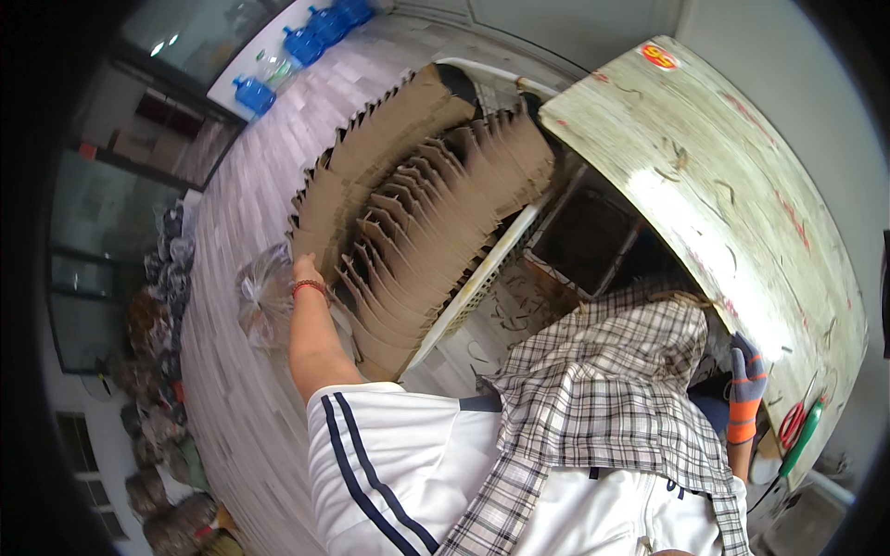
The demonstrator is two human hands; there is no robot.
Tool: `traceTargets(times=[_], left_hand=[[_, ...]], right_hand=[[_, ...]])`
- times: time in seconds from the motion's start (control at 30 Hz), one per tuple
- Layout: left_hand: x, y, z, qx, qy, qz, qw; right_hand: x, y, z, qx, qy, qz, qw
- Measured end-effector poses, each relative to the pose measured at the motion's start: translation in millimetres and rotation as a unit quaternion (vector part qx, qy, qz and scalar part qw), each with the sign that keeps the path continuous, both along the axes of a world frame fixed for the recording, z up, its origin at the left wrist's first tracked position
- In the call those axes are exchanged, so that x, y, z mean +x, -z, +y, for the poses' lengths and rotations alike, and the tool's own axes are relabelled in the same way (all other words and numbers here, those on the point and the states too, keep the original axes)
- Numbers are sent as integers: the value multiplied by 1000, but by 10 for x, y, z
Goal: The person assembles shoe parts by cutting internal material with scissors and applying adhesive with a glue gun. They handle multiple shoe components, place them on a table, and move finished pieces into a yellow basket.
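Observation:
Off to the left, my left hand [308, 270], bare with a red bead bracelet [309, 288] at the wrist, is closed on the near end of a brown cardboard strip [320, 222]. That strip belongs to one of two long rows of cardboard pieces with black items between them, packed in a white plastic crate [475, 285]. At the right, my right hand [744, 394] wears a grey and orange knit glove. It rests by the table edge, fingers stretched out, with no held thing visible. A plaid apron [612, 389] covers my lap.
A light wooden table [742, 185] with dark scraps fills the right side. Green-handled tool [805, 435] and red-handled scissors [791, 424] lie at its near end. Under it stands a dark bin [586, 236]. A clear plastic bag [264, 296] sits left; blue water jugs [304, 44] stand far off.

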State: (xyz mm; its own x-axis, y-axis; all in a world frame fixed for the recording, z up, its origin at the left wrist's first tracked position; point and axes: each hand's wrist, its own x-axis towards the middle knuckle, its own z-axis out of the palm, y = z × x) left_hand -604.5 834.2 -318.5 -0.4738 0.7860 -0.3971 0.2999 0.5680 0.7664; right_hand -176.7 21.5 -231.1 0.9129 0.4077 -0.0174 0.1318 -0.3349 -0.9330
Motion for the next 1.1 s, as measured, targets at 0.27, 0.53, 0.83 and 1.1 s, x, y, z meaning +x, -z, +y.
traceTargets(times=[0.27,0.53,0.83,1.1], left_hand=[[2020,-972,-819,273,383,263,842],[3428,-916,-2518,542,686,164,457],[4310,-1068,-5130,624,756,-181,78],[4661,-940,-6414,451,836,-312,-21]], right_hand=[[-709,386,-1029,27,147,-2,989],[-560,270,-972,5,131,38,991],[-1315,598,-1480,-94,246,67,962],[-2043,454,-1748,-274,416,36,866]])
